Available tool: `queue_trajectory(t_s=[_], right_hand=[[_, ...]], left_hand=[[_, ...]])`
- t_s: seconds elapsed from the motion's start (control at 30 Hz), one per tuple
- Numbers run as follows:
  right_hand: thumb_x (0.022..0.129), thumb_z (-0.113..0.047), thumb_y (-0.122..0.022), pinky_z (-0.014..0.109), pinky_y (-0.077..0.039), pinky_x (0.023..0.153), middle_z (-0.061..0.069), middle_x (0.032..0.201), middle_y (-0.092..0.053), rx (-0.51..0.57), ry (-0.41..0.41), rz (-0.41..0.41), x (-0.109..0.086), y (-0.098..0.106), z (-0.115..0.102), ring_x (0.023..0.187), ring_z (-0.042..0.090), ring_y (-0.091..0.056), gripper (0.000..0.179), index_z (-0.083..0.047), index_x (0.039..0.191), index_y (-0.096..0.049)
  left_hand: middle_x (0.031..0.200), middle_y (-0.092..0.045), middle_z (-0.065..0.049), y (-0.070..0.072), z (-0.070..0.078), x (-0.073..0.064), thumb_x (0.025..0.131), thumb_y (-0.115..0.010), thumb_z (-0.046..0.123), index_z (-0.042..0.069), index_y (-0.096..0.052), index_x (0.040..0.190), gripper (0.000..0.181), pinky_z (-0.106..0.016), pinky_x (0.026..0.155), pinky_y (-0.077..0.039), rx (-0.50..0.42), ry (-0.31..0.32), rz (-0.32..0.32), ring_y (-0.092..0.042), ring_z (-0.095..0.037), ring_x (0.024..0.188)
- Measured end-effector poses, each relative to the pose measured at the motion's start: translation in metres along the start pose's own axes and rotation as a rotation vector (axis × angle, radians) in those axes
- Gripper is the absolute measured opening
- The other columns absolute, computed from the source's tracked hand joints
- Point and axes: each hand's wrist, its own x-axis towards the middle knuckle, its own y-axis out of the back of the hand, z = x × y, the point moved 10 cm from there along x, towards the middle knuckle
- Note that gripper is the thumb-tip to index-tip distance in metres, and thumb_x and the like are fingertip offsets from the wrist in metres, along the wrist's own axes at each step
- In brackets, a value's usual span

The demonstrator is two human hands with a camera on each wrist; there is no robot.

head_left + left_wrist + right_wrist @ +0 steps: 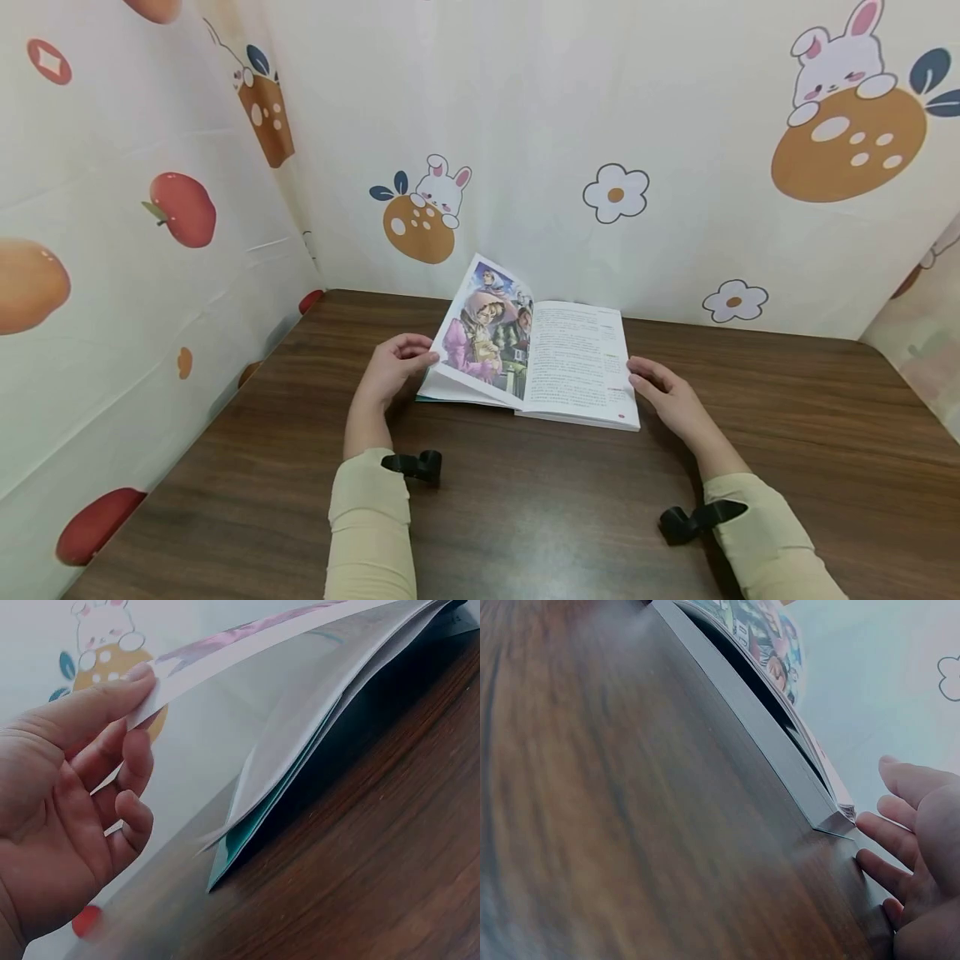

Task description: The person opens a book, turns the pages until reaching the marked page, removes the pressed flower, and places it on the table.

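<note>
An open book (576, 358) lies on the brown table, its right page full of printed text. My left hand (386, 371) pinches the outer edge of a raised page (486, 337) with a colour illustration. In the left wrist view, thumb and index finger hold that page's corner, while the other fingers curl loosely below it. Under the page, the left part of the book and its teal cover (236, 844) rest on the table. My right hand (667, 398) is at the book's right edge, fingers loosely bent; in the right wrist view its fingertips are by the corner of the page block (765, 742).
The wood-grain table (540, 517) extends in front of the book and to both sides. A white patterned curtain (525, 100) stands right behind the book and along the left side. Black bands with small devices (431, 468) are strapped on both sleeves.
</note>
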Motion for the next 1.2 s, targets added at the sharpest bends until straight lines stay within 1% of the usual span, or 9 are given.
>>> queue_trajectory(t_s=[0.1,0.23,0.33,0.47,0.6,0.83,0.97,1.1,1.2], right_hand=[[0.092,-0.043,-0.053,0.058,-0.024,0.099,0.019,0.138,-0.04,-0.004,0.003,-0.005,0.0,0.0,-0.001,0.128,0.037,-0.031,0.06,-0.007,0.138,-0.041],[0.086,-0.044,-0.061,0.061,-0.019,0.1,0.019,0.14,-0.037,-0.03,-0.005,-0.03,0.0,-0.001,-0.001,0.129,0.039,-0.028,0.067,-0.008,0.138,-0.041],[0.082,-0.046,-0.066,0.063,-0.017,0.099,0.02,0.142,-0.034,-0.066,-0.019,-0.049,0.0,-0.002,0.001,0.131,0.041,-0.024,0.073,-0.009,0.139,-0.04],[0.08,-0.047,-0.067,0.066,-0.015,0.098,0.023,0.143,-0.031,-0.106,-0.042,-0.055,0.0,-0.001,0.004,0.131,0.044,-0.021,0.075,-0.009,0.139,-0.04],[0.079,-0.048,-0.068,0.066,-0.014,0.097,0.024,0.144,-0.029,-0.121,-0.06,-0.056,0.0,-0.001,0.006,0.132,0.045,-0.019,0.077,-0.009,0.139,-0.039],[0.079,-0.048,-0.068,0.067,-0.014,0.097,0.025,0.144,-0.028,-0.126,-0.075,-0.062,0.0,-0.002,0.006,0.132,0.046,-0.018,0.077,-0.01,0.139,-0.039],[0.08,-0.047,-0.068,0.067,-0.014,0.097,0.025,0.144,-0.028,-0.126,-0.075,-0.061,-0.001,-0.002,0.004,0.131,0.046,-0.019,0.076,-0.01,0.139,-0.039],[0.079,-0.047,-0.068,0.067,-0.014,0.097,0.025,0.144,-0.028,-0.124,-0.076,-0.059,-0.001,-0.003,0.004,0.131,0.046,-0.019,0.076,-0.01,0.139,-0.04],[0.079,-0.048,-0.068,0.067,-0.014,0.097,0.025,0.144,-0.028,-0.12,-0.076,-0.061,-0.001,-0.004,0.005,0.131,0.046,-0.019,0.077,-0.01,0.139,-0.04]], left_hand=[[0.088,-0.064,-0.005,0.002,-0.004,-0.002,0.078,-0.075,0.02,0.012,-0.058,0.117,0.043,-0.03,0.07,-0.041,0.025,0.009,-0.042,-0.051,-0.02,0.08],[0.088,-0.061,-0.009,0.004,-0.01,-0.005,0.081,-0.072,0.02,0.022,-0.055,0.128,0.05,-0.031,0.071,-0.042,0.127,0.024,-0.093,-0.05,-0.024,0.079],[0.085,-0.058,-0.008,0.001,-0.014,-0.005,0.083,-0.07,0.019,0.021,-0.058,0.126,0.044,-0.031,0.069,-0.041,0.217,0.028,-0.134,-0.048,-0.023,0.077],[0.08,-0.052,-0.007,-0.007,-0.019,-0.004,0.085,-0.068,0.016,0.014,-0.062,0.122,0.038,-0.03,0.068,-0.039,0.326,0.03,-0.198,-0.046,-0.021,0.076],[0.076,-0.049,-0.005,-0.013,-0.022,-0.003,0.085,-0.066,0.015,0.011,-0.063,0.119,0.034,-0.029,0.067,-0.038,0.434,0.059,-0.227,-0.045,-0.018,0.073],[0.071,-0.047,-0.005,-0.017,-0.023,-0.005,0.084,-0.067,0.018,0.011,-0.066,0.115,0.032,-0.03,0.064,-0.036,0.521,0.142,-0.207,-0.043,-0.018,0.069],[0.075,-0.048,-0.006,-0.016,-0.024,-0.006,0.084,-0.066,0.018,0.012,-0.066,0.114,0.031,-0.031,0.066,-0.036,0.534,0.16,-0.181,-0.044,-0.019,0.074],[0.076,-0.047,-0.007,-0.015,-0.024,-0.006,0.083,-0.065,0.013,0.013,-0.066,0.112,0.029,-0.03,0.064,-0.036,0.548,0.176,-0.15,-0.044,-0.02,0.072],[0.075,-0.045,-0.009,-0.018,-0.02,-0.005,0.081,-0.063,0.009,0.01,-0.064,0.109,0.028,-0.031,0.061,-0.036,0.582,0.159,-0.142,-0.044,-0.022,0.069]])
